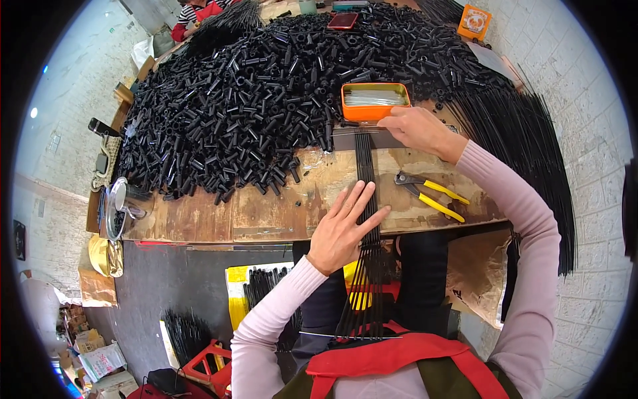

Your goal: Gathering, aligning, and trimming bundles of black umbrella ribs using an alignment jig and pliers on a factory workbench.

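Note:
My left hand (342,229) lies flat, fingers spread, on a row of thin black rods (364,159). The rods run from the far part of the table over its front edge to my lap. Near my lap a thin metal rod (349,335) crosses their fanned-out ends. Beyond them, my right hand (422,130) is closed in a pinch at the end of a thin metal wire, which lies across the rods' far ends. Just behind my fingertips stands an orange tin (369,114) with many straight, thin metal wires (377,97) inside.
Yellow-handled pincers (435,197) lie right of the rods. A large heap of short black tubes (246,113) covers the back and left; more long black rods (525,146) lie at right. A red phone (343,21) rests on the heap. Another person (194,16) is at far left.

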A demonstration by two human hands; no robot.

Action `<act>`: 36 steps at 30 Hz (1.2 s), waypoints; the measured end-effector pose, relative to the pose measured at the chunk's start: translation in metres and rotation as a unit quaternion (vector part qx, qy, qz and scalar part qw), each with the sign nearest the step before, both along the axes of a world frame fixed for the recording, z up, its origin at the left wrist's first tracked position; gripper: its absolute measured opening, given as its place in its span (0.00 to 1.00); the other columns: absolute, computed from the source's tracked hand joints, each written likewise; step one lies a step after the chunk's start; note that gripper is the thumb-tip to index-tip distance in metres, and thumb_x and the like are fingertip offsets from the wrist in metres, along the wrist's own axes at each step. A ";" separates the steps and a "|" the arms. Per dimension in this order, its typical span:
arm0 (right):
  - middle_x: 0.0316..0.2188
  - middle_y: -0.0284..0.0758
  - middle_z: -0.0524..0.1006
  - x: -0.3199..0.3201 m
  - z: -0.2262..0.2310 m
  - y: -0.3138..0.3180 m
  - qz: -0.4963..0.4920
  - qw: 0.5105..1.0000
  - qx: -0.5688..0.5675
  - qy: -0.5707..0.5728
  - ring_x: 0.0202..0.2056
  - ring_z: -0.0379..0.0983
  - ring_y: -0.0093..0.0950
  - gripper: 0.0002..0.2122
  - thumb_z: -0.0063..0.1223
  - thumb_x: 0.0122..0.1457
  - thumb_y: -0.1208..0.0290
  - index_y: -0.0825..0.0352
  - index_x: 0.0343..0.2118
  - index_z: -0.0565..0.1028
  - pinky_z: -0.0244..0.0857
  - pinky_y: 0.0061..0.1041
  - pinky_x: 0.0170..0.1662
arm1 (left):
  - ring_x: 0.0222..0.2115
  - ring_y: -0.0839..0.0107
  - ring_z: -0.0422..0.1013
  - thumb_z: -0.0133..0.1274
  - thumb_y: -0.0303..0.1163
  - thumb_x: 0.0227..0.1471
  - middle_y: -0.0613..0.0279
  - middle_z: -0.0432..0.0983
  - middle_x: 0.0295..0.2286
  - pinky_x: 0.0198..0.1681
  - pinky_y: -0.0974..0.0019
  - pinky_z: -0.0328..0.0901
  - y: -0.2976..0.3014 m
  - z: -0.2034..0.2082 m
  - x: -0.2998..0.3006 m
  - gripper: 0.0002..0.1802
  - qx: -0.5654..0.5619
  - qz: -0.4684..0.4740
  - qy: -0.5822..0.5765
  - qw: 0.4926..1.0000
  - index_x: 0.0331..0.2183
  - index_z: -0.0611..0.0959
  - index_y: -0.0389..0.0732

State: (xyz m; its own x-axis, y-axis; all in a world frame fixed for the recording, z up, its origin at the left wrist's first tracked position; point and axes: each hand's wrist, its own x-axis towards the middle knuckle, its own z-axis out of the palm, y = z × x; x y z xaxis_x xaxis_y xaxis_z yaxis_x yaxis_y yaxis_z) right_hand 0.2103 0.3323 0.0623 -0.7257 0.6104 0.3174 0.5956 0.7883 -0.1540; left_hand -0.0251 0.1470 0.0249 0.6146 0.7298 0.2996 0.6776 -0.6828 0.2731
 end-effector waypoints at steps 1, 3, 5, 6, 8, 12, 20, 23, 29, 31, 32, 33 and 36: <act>0.28 0.40 0.77 0.000 -0.001 0.001 0.007 1.000 0.003 0.006 0.33 0.77 0.41 0.09 0.50 0.56 0.75 0.65 0.37 0.81 0.71 0.39 0.38 | 0.66 0.54 0.49 0.53 0.18 0.34 0.50 0.52 0.65 0.67 0.50 0.47 0.000 -0.001 0.000 0.46 0.003 0.000 0.002 1.000 0.59 0.72 0.56; 0.29 0.40 0.77 -0.001 0.000 0.000 0.005 1.000 0.006 -0.013 0.33 0.77 0.41 0.09 0.50 0.56 0.75 0.65 0.37 0.80 0.71 0.39 0.38 | 0.66 0.54 0.49 0.52 0.18 0.34 0.50 0.52 0.65 0.67 0.50 0.47 -0.001 0.001 -0.001 0.46 -0.003 0.001 0.002 1.000 0.59 0.71 0.56; 0.29 0.40 0.77 -0.002 0.001 0.002 0.002 0.999 0.009 -0.032 0.33 0.77 0.41 0.09 0.50 0.56 0.75 0.65 0.37 0.80 0.71 0.39 0.38 | 0.67 0.54 0.49 0.52 0.18 0.35 0.50 0.51 0.65 0.67 0.50 0.47 -0.001 0.001 0.000 0.46 -0.008 0.001 0.003 1.000 0.60 0.71 0.57; 0.29 0.40 0.77 -0.002 0.001 0.005 0.008 0.999 0.009 -0.050 0.33 0.77 0.41 0.08 0.50 0.56 0.75 0.65 0.36 0.80 0.71 0.39 0.38 | 0.67 0.54 0.49 0.52 0.18 0.35 0.50 0.51 0.65 0.67 0.50 0.47 0.000 0.002 0.000 0.46 -0.005 0.001 0.006 1.000 0.60 0.71 0.57; 0.29 0.40 0.78 -0.001 -0.001 0.007 0.011 0.998 0.011 -0.068 0.33 0.77 0.41 0.08 0.50 0.56 0.75 0.65 0.36 0.80 0.71 0.39 0.38 | 0.67 0.54 0.49 0.52 0.18 0.35 0.50 0.51 0.65 0.67 0.50 0.47 0.000 0.002 0.001 0.46 -0.001 -0.001 0.009 1.000 0.60 0.71 0.57; 0.29 0.41 0.77 0.004 0.000 0.002 0.014 0.999 0.002 -0.037 0.33 0.77 0.41 0.08 0.50 0.55 0.76 0.66 0.35 0.79 0.71 0.40 0.37 | 0.67 0.54 0.49 0.51 0.18 0.37 0.51 0.52 0.65 0.67 0.50 0.47 -0.001 0.000 0.000 0.46 0.001 0.003 0.020 1.000 0.61 0.70 0.58; 0.29 0.39 0.75 0.006 -0.003 0.000 0.003 0.999 0.006 -0.046 0.34 0.76 0.40 0.10 0.51 0.56 0.77 0.66 0.40 0.78 0.71 0.38 0.37 | 0.66 0.54 0.50 0.50 0.19 0.39 0.51 0.53 0.65 0.67 0.50 0.47 -0.001 0.000 0.001 0.44 0.008 0.005 0.016 1.000 0.60 0.71 0.58; 0.30 0.39 0.75 0.004 -0.005 0.001 0.000 0.998 0.012 -0.065 0.34 0.76 0.40 0.10 0.52 0.55 0.77 0.66 0.40 0.78 0.71 0.38 0.37 | 0.66 0.54 0.50 0.50 0.19 0.39 0.50 0.53 0.65 0.67 0.50 0.47 -0.001 0.002 0.002 0.44 0.004 0.003 0.017 1.000 0.60 0.71 0.57; 0.27 0.39 0.76 -0.003 -0.005 0.003 0.016 0.998 0.038 -0.041 0.32 0.77 0.40 0.08 0.49 0.54 0.76 0.66 0.34 0.79 0.71 0.39 0.37 | 0.66 0.54 0.49 0.50 0.18 0.40 0.50 0.53 0.65 0.67 0.50 0.47 -0.002 0.003 0.001 0.43 -0.002 0.010 0.017 1.000 0.60 0.71 0.58; 0.29 0.40 0.77 -0.005 -0.003 0.006 0.043 0.998 0.031 -0.018 0.34 0.77 0.40 0.07 0.48 0.56 0.76 0.66 0.33 0.79 0.71 0.38 0.38 | 0.67 0.55 0.49 0.50 0.18 0.40 0.50 0.52 0.65 0.67 0.50 0.47 -0.002 0.002 0.001 0.44 0.006 0.013 0.028 0.999 0.61 0.70 0.58; 0.29 0.40 0.77 -0.005 -0.003 0.007 0.044 0.998 0.032 -0.017 0.34 0.77 0.40 0.07 0.48 0.56 0.76 0.66 0.33 0.79 0.71 0.38 0.38 | 0.67 0.55 0.49 0.50 0.18 0.40 0.50 0.52 0.65 0.67 0.50 0.47 -0.002 0.002 0.002 0.44 0.006 0.013 0.029 0.999 0.61 0.70 0.58; 0.30 0.40 0.78 -0.004 -0.005 0.008 0.048 0.999 0.018 0.001 0.35 0.77 0.40 0.07 0.49 0.57 0.75 0.67 0.34 0.79 0.71 0.38 0.39 | 0.67 0.55 0.49 0.50 0.19 0.40 0.50 0.52 0.65 0.67 0.50 0.47 -0.002 0.002 0.002 0.44 0.004 0.012 0.029 1.000 0.61 0.70 0.58; 0.32 0.40 0.78 -0.005 -0.007 0.015 0.053 0.998 -0.014 0.032 0.37 0.77 0.41 0.07 0.50 0.58 0.75 0.68 0.35 0.79 0.71 0.37 0.40 | 0.67 0.55 0.49 0.51 0.19 0.41 0.50 0.52 0.65 0.67 0.50 0.47 -0.002 0.003 0.003 0.44 0.002 0.012 0.029 1.000 0.61 0.70 0.58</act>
State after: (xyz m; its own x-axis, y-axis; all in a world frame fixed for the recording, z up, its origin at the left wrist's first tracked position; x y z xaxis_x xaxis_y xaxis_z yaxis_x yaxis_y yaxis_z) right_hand 0.2057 0.3470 0.0549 -0.7653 0.5405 0.3496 0.4973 0.8413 -0.2119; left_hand -0.0225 0.1454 0.0275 0.6134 0.7430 0.2679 0.7081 -0.6676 0.2302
